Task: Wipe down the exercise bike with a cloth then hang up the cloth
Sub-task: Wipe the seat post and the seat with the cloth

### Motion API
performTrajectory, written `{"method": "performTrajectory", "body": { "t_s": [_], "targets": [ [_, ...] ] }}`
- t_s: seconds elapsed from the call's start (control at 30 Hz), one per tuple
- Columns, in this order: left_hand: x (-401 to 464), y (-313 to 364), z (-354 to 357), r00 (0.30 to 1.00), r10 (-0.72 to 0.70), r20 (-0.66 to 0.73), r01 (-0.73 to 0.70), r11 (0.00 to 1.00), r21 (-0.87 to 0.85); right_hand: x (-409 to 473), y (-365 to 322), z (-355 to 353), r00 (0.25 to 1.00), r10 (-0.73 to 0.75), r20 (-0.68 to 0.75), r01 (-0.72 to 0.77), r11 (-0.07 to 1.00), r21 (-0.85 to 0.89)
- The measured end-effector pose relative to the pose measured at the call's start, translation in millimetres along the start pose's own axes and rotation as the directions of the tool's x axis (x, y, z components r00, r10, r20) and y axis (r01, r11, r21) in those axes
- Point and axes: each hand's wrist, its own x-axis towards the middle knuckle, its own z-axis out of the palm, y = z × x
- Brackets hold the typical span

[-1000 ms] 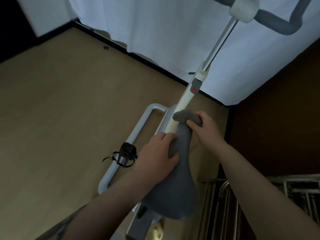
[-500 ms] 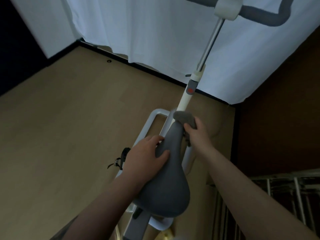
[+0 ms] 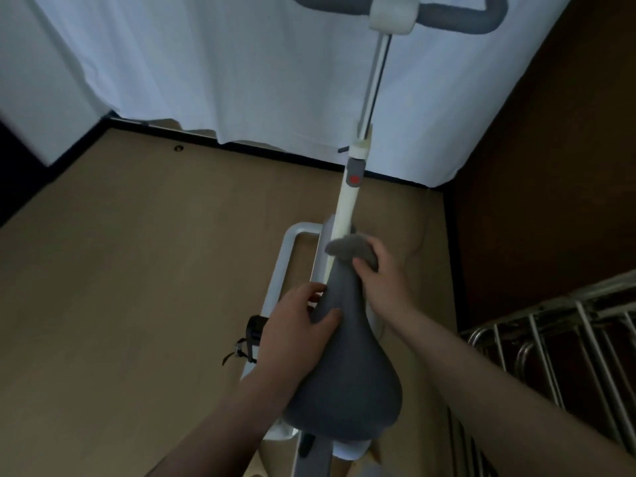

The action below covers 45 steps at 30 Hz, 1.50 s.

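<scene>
My right hand (image 3: 380,282) is curled round the bunched grey cloth (image 3: 351,248), pinching it against the nose of the saddle (image 3: 340,373), thumb on the near side. Just left of it and a little nearer me, my left hand (image 3: 292,325) rests on the saddle's narrow neck, thumb across the top, the fingers wrapped over the far edge, bracing it. To wipe well here I should keep that brace firm so the saddle does not swivel, then draw the cloth back toward me along the top, pressing evenly and folding it over each flank. Beyond my right hand the white post (image 3: 349,204) rises to the handlebar (image 3: 457,15); those probably need wiping too, though the dim light hides any dirt. Right of my forearm stands a wire rack (image 3: 550,335), a likely place to hang the cloth.
</scene>
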Motion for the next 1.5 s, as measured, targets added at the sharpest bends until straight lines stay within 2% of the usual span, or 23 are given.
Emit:
{"method": "performTrajectory", "body": {
  "t_s": [0.1,0.2,0.3,0.37,0.43,0.57,0.67,0.73,0.8,0.87,0.97,1.03,1.07,1.17,1.23,1.3,1.33,1.37,1.47,1.5],
  "targets": [
    [2,-3,0,1.000,-0.004,0.030,0.005,0.999,-0.035,44,-13,-2,0.970,0.200,0.135,-0.204,0.979,0.014],
    [2,-4,0,0.998,0.003,0.055,-0.001,0.999,-0.039,61,-11,4,0.922,0.332,0.199,-0.373,0.900,0.225],
    [3,-4,-3,0.996,0.043,0.075,-0.044,0.999,0.006,49,13,9,0.928,0.355,0.113,-0.360,0.778,0.515],
    [2,-4,-6,0.993,0.067,0.097,-0.068,0.998,0.009,42,23,10,0.924,0.376,0.064,-0.332,0.712,0.619],
    [-1,-2,-8,0.991,0.075,0.115,-0.075,0.997,-0.001,40,23,8,0.928,0.371,0.046,-0.322,0.733,0.599],
    [4,-5,-3,0.992,0.074,0.098,-0.073,0.997,-0.017,48,2,9,0.946,0.321,0.044,-0.319,0.898,0.303],
    [5,-7,-1,0.995,0.055,0.085,-0.052,0.998,-0.032,34,-6,14,0.982,0.182,-0.048,-0.174,0.976,0.127],
    [4,-6,-1,0.996,0.050,0.071,-0.049,0.998,-0.026,8,1,12,0.991,0.047,-0.128,-0.057,0.996,-0.072],
    [4,-4,-1,0.998,0.043,0.056,-0.042,0.999,-0.019,-17,4,5,0.992,-0.065,-0.110,0.032,0.961,-0.276],
    [4,-2,0,0.999,0.037,0.036,-0.038,0.999,0.012,-16,-1,-2,0.986,-0.162,-0.045,0.136,0.928,-0.346],
    [1,-1,3,1.000,0.024,-0.015,-0.023,0.998,0.066,7,-15,2,0.967,-0.241,0.088,0.256,0.895,-0.366],
    [-8,0,3,0.994,0.053,-0.099,-0.041,0.992,0.120,3,-17,11,0.943,-0.276,0.185,0.329,0.857,-0.397],
    [-14,0,2,0.985,0.077,-0.153,-0.053,0.986,0.156,-5,-13,15,0.908,-0.334,0.252,0.414,0.809,-0.418],
    [-38,-1,2,0.965,0.098,-0.243,-0.037,0.969,0.244,-22,6,4,0.739,-0.448,0.503,0.654,0.656,-0.377],
    [-47,-6,6,0.958,0.104,-0.268,-0.029,0.962,0.270,-4,13,-7,0.723,-0.498,0.478,0.682,0.627,-0.378],
    [-49,-11,9,0.947,0.107,-0.303,-0.015,0.956,0.292,-3,17,-7,0.806,-0.487,0.338,0.586,0.739,-0.333],
    [-49,-11,9,0.943,0.102,-0.317,-0.007,0.958,0.287,-11,18,-3,0.831,-0.465,0.306,0.546,0.786,-0.289],
    [-48,-11,9,0.939,0.097,-0.331,-0.007,0.964,0.265,-20,20,0,0.825,-0.469,0.316,0.549,0.798,-0.250],
    [-45,-11,11,0.928,0.080,-0.363,-0.023,0.987,0.158,-29,27,-10,0.677,-0.558,0.479,0.709,0.668,-0.226],
    [-45,-11,11,0.928,0.068,-0.366,-0.015,0.989,0.144,-20,27,-15,0.665,-0.577,0.474,0.729,0.641,-0.242]
  ]
}}
